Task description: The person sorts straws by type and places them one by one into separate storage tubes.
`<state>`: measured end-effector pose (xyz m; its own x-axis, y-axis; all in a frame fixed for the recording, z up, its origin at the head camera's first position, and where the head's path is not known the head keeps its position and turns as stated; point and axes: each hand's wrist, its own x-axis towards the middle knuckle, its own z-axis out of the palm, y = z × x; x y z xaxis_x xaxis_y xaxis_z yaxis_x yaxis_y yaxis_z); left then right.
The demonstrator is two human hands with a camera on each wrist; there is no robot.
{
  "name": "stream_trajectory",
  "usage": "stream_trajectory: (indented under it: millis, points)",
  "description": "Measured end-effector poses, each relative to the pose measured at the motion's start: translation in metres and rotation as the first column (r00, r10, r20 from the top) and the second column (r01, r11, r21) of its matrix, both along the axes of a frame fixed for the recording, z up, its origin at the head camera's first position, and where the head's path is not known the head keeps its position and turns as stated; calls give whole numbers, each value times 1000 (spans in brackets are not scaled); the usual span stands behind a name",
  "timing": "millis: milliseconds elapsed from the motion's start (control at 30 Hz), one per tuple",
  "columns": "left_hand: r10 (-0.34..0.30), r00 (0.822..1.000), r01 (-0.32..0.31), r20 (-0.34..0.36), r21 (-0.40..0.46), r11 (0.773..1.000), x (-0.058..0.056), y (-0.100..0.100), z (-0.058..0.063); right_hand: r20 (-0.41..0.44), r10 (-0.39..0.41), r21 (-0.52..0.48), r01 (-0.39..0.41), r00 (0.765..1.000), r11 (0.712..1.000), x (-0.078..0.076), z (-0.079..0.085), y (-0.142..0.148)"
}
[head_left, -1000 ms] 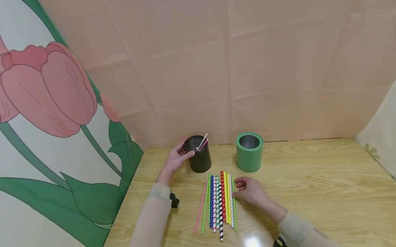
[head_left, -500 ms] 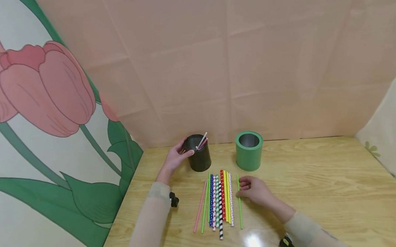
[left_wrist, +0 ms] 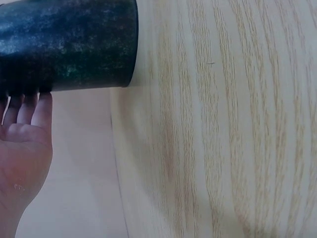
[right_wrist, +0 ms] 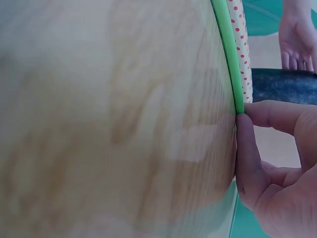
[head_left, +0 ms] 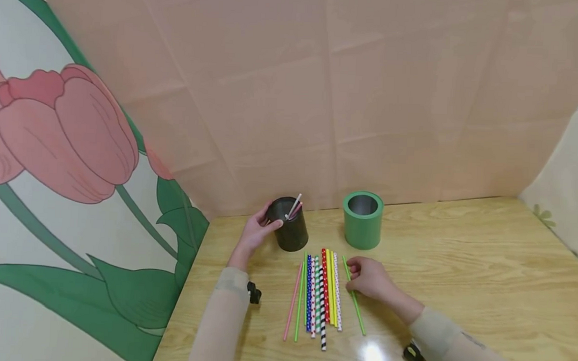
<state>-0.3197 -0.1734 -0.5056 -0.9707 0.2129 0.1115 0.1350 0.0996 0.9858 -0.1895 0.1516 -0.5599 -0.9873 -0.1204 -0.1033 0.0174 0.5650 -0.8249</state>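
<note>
My left hand (head_left: 256, 234) grips the side of a black pen cup (head_left: 292, 237), thumb near its rim. Two thin sticks, one white and one pink, lean inside that cup. In the left wrist view, the fingers (left_wrist: 41, 110) lie against the dark cup wall (left_wrist: 74, 47). My right hand (head_left: 369, 277) pinches a plain green straw (head_left: 358, 314) between thumb and forefinger, as the right wrist view shows on the green straw (right_wrist: 231, 54). This straw slants just right of a row of patterned straws (head_left: 318, 295) on the table.
A green cylindrical cup (head_left: 362, 230) stands behind the straws, right of the black one. A pink straw (head_left: 292, 302) lies at the row's left end. The wooden table (head_left: 469, 274) meets a pinkish cloth backdrop (head_left: 394, 99); a tulip-painted wall (head_left: 68, 133) rises at left.
The green straw has been drawn away to the right from the row and now tilts, its near end swung right. My left hand and the black cup have stayed put.
</note>
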Motion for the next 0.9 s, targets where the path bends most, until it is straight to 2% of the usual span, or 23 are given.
stream_trajectory:
  millis: [333, 500, 600, 900]
  points:
    - [-9, 1000, 9, -2, -7, 1000, -1, -1, 1, -11, 7, 19, -7, 1000, 1000, 1, 4, 0]
    - [-9, 1000, 9, -5, -3, 1000, 0, 0, 2, 26, 0, 19, -1, 1000, 1000, -1, 10, 0]
    - [-11, 1000, 11, -7, 0, 1000, 1, -1, 3, 65, -13, -17, 14, 998, 1000, -1, 14, 0]
    - [-18, 1000, 17, -13, -7, 1000, -2, -2, 1, 108, -32, -86, 42, 994, 995, 0, 15, 1]
